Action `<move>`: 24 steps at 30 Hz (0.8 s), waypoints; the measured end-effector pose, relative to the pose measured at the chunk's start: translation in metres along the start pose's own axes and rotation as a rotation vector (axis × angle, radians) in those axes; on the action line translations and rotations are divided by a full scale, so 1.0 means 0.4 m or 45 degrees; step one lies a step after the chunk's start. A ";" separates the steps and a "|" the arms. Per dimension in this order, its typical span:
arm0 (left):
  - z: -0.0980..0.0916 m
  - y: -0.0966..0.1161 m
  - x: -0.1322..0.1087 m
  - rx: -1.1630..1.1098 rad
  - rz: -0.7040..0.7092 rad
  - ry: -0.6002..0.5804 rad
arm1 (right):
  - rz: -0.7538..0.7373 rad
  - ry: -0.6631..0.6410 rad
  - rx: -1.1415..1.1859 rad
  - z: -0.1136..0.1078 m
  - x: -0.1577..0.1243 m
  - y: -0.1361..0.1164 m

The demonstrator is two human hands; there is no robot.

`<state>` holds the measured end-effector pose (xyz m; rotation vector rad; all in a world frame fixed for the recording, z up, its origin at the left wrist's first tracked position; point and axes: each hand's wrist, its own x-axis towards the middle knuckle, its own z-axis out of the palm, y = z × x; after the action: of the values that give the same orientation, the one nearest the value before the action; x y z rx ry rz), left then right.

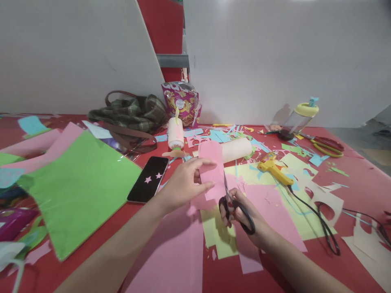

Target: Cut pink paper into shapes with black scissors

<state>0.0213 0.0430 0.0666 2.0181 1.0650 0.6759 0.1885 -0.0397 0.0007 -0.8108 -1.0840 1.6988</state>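
Between thumb and fingers, my left hand [186, 179] grips a strip of pink paper [211, 158], held upright over the table. My right hand [241, 207] has its fingers through the black handles of a pair of scissors [226, 185]. The blades point up and away from me along the right edge of the pink strip. Just behind the strip lies a cream-coloured tube [236, 149]. Larger pink sheets [174, 252] and pale yellow sheets [224, 240] are spread beneath my hands. Two small pink stars [148, 180] rest on a black phone [143, 189] left of my left hand.
A yellow glue gun [276, 171] with a black cord lies at right. Behind it are a clear jar [297, 120] and pliers [328, 144]. Green sheets [88, 187] cover the left side. A snack bag [181, 101], plaid bag [134, 112] and small decorated bottle [175, 134] stand at the back.
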 end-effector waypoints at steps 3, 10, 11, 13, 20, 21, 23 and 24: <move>0.001 0.005 0.000 0.044 -0.017 0.011 | 0.005 0.014 -0.018 0.000 0.000 0.001; 0.001 0.005 -0.001 0.064 -0.026 0.038 | 0.000 0.041 -0.074 0.005 -0.002 -0.007; 0.001 0.005 0.000 0.070 -0.028 0.040 | -0.001 0.049 -0.083 0.006 -0.001 -0.008; 0.000 0.006 0.000 0.082 -0.030 0.041 | -0.005 0.061 -0.100 0.006 0.000 -0.008; 0.001 0.011 0.001 0.111 -0.033 0.047 | -0.002 0.100 -0.108 0.008 0.002 -0.008; 0.002 0.011 0.001 0.112 -0.035 0.052 | -0.001 0.108 -0.104 0.008 0.002 -0.007; 0.003 0.009 0.002 0.108 -0.038 0.056 | 0.002 0.122 -0.091 0.008 0.003 -0.006; 0.003 0.009 0.002 0.107 -0.039 0.059 | 0.004 0.126 -0.079 0.008 0.003 -0.005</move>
<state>0.0242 0.0420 0.0688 2.0620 1.1668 0.6746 0.1861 -0.0392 0.0039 -0.9266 -1.0723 1.6172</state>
